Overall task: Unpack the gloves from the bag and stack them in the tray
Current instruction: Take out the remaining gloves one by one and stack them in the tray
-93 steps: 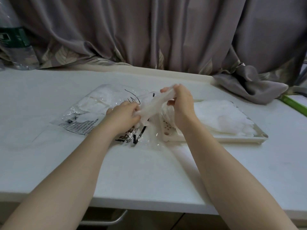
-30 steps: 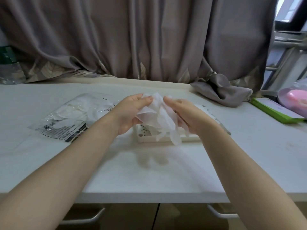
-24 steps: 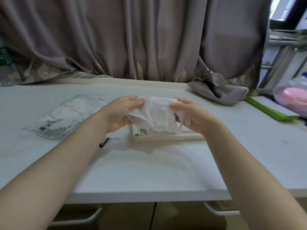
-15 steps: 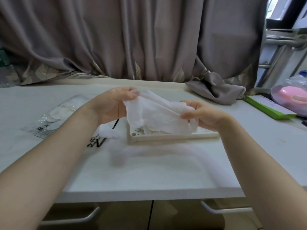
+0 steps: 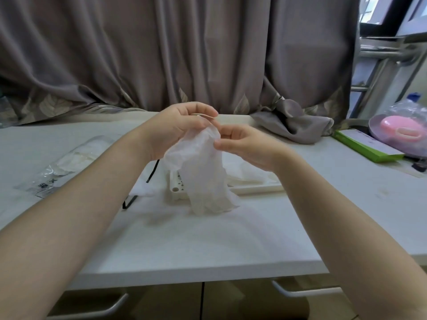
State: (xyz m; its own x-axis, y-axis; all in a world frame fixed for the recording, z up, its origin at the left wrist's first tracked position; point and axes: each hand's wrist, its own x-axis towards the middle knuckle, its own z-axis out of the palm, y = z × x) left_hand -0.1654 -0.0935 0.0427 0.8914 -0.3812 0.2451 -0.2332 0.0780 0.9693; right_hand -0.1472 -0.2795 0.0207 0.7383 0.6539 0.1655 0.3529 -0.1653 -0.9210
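A thin translucent white glove (image 5: 204, 172) hangs above the table, fingers pointing down, in front of the white tray (image 5: 258, 188). My left hand (image 5: 178, 128) and my right hand (image 5: 240, 144) both pinch its upper edge, close together. The tray holds a flat layer of white gloves (image 5: 247, 175), partly hidden by the hanging glove. A clear plastic bag (image 5: 69, 162) with more gloves inside lies on the table to the left.
A grey curtain (image 5: 184, 54) hangs behind the white table (image 5: 208, 239), its bunched end lying at the back right. A green-edged box (image 5: 367, 146) and a wrapped pink item (image 5: 402, 130) sit at the far right. Drawer handles show below the table edge.
The glove was stretched sideways between my hands half a second ago. My hands have since risen and come together at its top, and it now hangs down vertically.
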